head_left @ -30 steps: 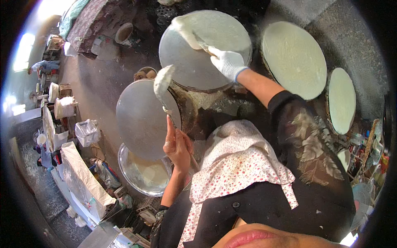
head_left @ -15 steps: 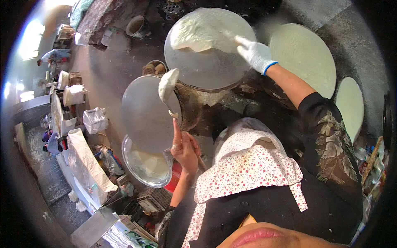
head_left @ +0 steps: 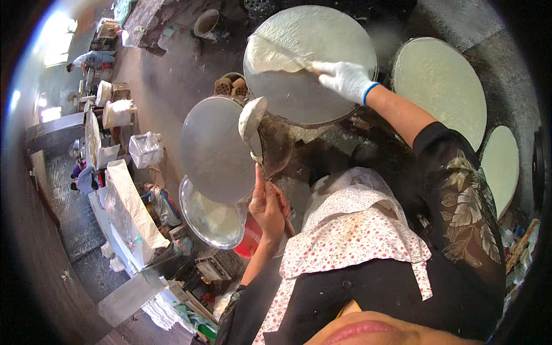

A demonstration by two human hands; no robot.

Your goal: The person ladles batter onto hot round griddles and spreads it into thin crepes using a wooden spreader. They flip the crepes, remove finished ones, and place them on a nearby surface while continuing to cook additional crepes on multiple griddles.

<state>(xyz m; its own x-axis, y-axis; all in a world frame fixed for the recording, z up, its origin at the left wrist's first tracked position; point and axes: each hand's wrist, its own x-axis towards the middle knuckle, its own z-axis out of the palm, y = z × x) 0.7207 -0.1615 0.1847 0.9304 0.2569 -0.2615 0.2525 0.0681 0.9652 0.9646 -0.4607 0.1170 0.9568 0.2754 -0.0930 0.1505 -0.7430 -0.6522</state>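
Note:
My right hand, in a white glove with a blue cuff, grips the end of a thin, flat spreader. The spreader lies across pale batter on a large round griddle. Batter covers the far part and right side; the near part is bare grey metal. My bare left hand is closed around the handle of a ladle, index finger stretched along it. Batter coats the ladle's bowl, which is raised over the right edge of a grey round plate. Below that plate shows a basin of batter.
Two round pale sheets, a large one and a narrower-looking one, lie to the right. Perforated briquettes stand left of the griddle. A red bucket is near my left forearm. Farther left are a cloth-covered table and people.
My right hand has swept leftward across the griddle with the spreader, and batter now reaches down its right side. My left hand keeps the ladle raised. The whole view has shifted slightly.

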